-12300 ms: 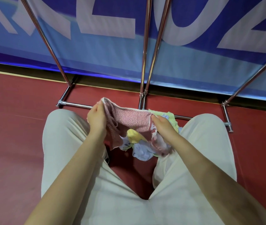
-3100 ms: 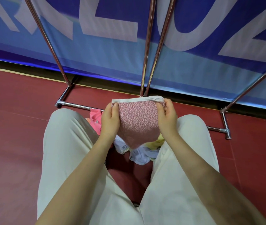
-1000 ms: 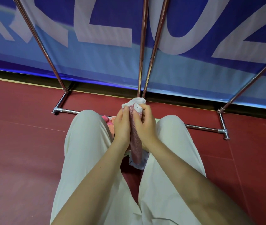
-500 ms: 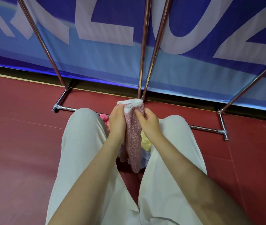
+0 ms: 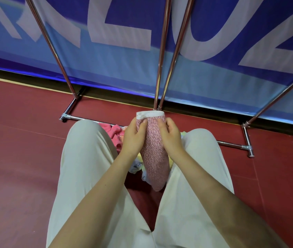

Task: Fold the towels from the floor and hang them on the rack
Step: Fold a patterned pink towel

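A pink speckled towel (image 5: 155,154) with a white hem hangs folded into a narrow strip between my knees. My left hand (image 5: 133,138) grips its upper left edge and my right hand (image 5: 171,136) grips its upper right edge, both just below the hem. Behind and under the towel lies a heap of other towels (image 5: 115,135) on the floor: bright pink, yellow and pale blue, mostly hidden by my hands and legs. The chrome rack (image 5: 161,56) rises in front of me, its poles slanting up out of view.
The rack's base bars (image 5: 231,144) run across the red floor (image 5: 16,158) just past my knees, with feet at left and right. A blue banner with large white letters (image 5: 120,33) stands behind the rack. My legs in cream trousers (image 5: 88,176) flank the heap.
The towel, held wide and flat three seconds ago, has been folded in half sideways into a narrow strip. My hands came together, then shifted slightly apart on its two edges.
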Available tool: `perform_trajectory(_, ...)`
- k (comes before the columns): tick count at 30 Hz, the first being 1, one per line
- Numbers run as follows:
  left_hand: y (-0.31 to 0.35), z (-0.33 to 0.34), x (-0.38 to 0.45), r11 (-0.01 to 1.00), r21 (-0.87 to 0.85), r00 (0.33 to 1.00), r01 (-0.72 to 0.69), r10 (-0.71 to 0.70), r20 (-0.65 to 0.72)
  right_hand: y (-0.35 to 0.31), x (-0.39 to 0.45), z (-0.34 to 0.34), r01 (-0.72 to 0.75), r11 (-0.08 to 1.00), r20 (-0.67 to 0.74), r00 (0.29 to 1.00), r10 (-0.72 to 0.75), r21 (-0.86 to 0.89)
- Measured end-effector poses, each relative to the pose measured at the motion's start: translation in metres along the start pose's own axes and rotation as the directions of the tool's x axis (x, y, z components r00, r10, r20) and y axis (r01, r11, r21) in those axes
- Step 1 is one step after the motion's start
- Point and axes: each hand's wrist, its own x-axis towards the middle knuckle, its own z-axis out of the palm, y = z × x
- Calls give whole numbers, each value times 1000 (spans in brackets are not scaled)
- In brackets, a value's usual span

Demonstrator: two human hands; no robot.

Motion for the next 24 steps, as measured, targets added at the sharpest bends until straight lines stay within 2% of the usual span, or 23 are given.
perform_trajectory(2, 4, -3, 1, 997, -73, 993, 37, -44, -106, -1, -1, -2, -8, 999, 85, 996, 4, 45)
perform_trajectory(5, 10, -13, 6, 980, -193, 976, 38, -77, -202, 5, -2, -2, -70, 995, 300, 953, 46, 69)
perform_trajectory(10, 11, -31, 9, 950, -307, 960, 55, -135, -246, 28, -10, 9, -98, 963, 546, 807, 226, -253)
perform_trajectory(14, 10, -42, 10, 930, -362, 952, 62, -165, -259, 46, -15, 17, -73, 894, 613, 704, 360, -442)
perform_trajectory(17, 11, -56, 16, 912, -408, 930, 44, -187, -318, 49, -18, 18, -68, 868, 633, 657, 410, -492)
perform_trajectory(20, 7, -70, 23, 903, -429, 904, 18, -198, -379, 43, -17, 21, -187, 878, 604, 662, 444, -440)
perform_trajectory(24, 4, -80, 29, 847, -532, 878, 9, -261, -401, 36, -13, 21, -324, 878, 529, 705, 473, -353)
